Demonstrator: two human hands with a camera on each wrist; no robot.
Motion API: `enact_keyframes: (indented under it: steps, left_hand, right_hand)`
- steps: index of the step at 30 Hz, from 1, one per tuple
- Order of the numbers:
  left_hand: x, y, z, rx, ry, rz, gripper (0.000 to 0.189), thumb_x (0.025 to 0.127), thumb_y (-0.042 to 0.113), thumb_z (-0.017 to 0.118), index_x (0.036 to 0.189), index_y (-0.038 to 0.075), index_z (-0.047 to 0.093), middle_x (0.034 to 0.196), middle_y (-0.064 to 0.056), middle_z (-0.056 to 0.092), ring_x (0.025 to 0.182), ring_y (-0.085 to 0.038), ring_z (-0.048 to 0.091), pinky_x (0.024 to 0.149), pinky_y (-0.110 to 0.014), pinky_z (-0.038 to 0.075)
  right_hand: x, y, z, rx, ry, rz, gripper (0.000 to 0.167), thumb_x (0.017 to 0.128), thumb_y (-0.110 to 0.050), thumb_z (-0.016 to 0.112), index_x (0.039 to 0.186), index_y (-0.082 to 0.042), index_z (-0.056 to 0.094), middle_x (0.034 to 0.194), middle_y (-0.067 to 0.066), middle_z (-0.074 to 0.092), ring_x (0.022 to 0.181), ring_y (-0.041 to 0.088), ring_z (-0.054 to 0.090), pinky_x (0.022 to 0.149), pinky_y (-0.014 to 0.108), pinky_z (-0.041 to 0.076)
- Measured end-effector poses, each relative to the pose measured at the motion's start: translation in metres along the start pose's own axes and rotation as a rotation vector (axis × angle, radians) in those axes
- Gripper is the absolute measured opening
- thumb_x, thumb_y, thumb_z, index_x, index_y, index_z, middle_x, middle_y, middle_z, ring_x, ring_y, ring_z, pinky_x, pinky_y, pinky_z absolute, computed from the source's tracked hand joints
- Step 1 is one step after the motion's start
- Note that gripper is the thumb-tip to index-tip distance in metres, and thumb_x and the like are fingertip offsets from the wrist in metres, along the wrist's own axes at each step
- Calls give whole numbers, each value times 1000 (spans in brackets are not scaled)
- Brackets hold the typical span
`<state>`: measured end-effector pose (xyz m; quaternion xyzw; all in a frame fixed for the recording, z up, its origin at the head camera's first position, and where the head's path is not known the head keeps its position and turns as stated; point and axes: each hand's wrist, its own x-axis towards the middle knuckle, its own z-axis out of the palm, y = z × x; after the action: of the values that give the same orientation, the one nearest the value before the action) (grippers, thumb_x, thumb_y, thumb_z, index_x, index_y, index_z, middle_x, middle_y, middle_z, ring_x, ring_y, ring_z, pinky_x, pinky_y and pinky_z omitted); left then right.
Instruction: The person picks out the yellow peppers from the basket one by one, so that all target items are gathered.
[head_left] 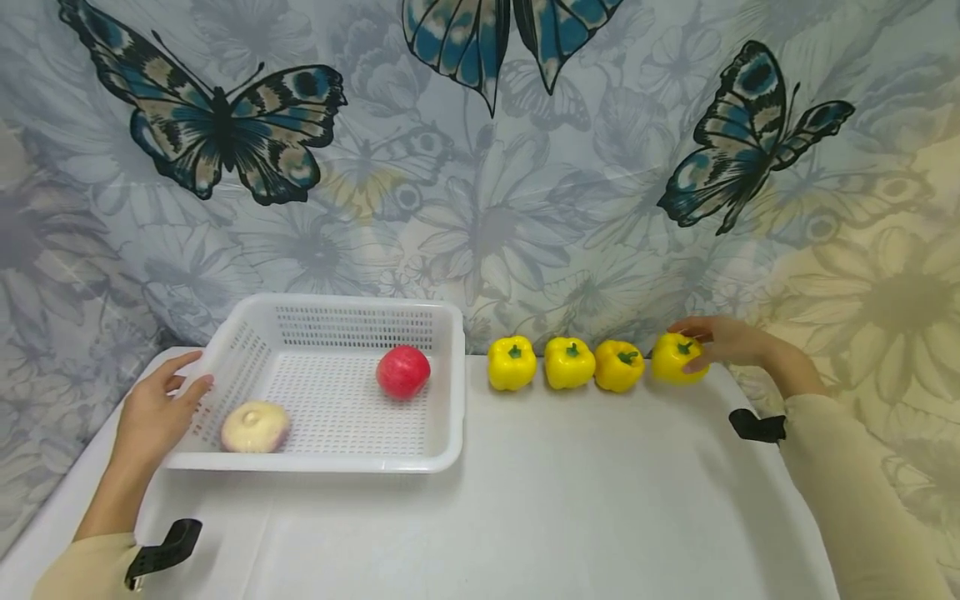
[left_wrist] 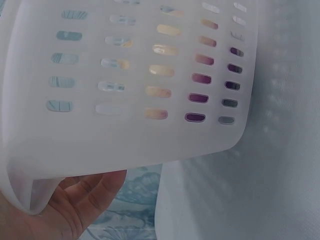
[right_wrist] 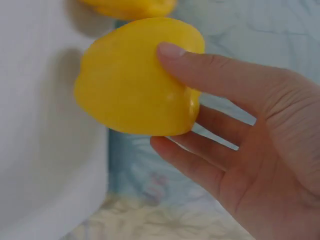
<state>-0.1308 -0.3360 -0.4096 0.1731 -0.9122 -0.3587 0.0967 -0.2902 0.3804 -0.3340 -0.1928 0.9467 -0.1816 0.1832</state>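
Note:
At the right end of a row, my right hand point(head_left: 731, 342) grips a yellow bell pepper point(head_left: 670, 360) between thumb and fingers. The right wrist view has this pepper point(right_wrist: 135, 80) close up, with the thumb pressed on its side. My left hand point(head_left: 157, 408) holds the left rim of a white perforated plastic basket point(head_left: 322, 463). In the left wrist view its fingers point(left_wrist: 102, 192) curl behind the rim. Inside the basket lie a red round vegetable or fruit point(head_left: 403, 372) at the back right and a pale, purple-edged round vegetable point(head_left: 255, 427) at the front left.
Left of the held pepper stand three more yellow bell peppers, the nearest pepper point(head_left: 618, 366) close to the hand. All rest along the back edge of a white-covered table point(head_left: 525, 508). A butterfly-patterned cloth point(head_left: 487, 208) hangs directly behind.

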Motion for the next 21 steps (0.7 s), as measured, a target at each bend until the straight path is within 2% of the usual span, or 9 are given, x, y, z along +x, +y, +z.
enact_keyframes:
  steps: [5,11,14,17,21]
  left_hand:
    - [2,2,1,-9,-4,2,59,102,29,52,151,0,32,126,-39,47,97,-48,60,60,-39,52]
    - [4,3,2,-3,-7,19,58,102,28,50,151,0,32,127,-39,47,98,-49,60,60,-40,52]
    - [4,3,2,0,-4,19,58,102,27,50,150,0,32,126,-39,48,98,-49,60,61,-43,53]
    - [3,1,1,5,-9,22,58,102,28,50,150,0,32,127,-40,47,102,-53,57,67,-52,52]
    - [2,-1,-2,17,-2,41,59,102,29,50,150,-1,32,126,-41,47,103,-55,56,66,-55,51]
  right_hand:
    - [7,6,9,-10,-40,-8,71,82,-18,78,138,8,45,137,37,44,122,57,43,97,65,38]
    - [10,3,6,36,-79,8,69,82,-9,76,138,10,42,140,38,40,125,60,38,99,67,35]
    - [13,1,3,60,-115,17,69,82,-4,74,139,12,39,140,41,36,127,62,34,99,67,35]
    - [17,0,1,74,-153,44,69,80,-1,72,139,12,37,142,42,33,128,62,31,99,65,37]
    - [25,-5,1,83,-195,84,70,73,6,68,136,9,38,143,43,30,130,61,28,98,61,40]
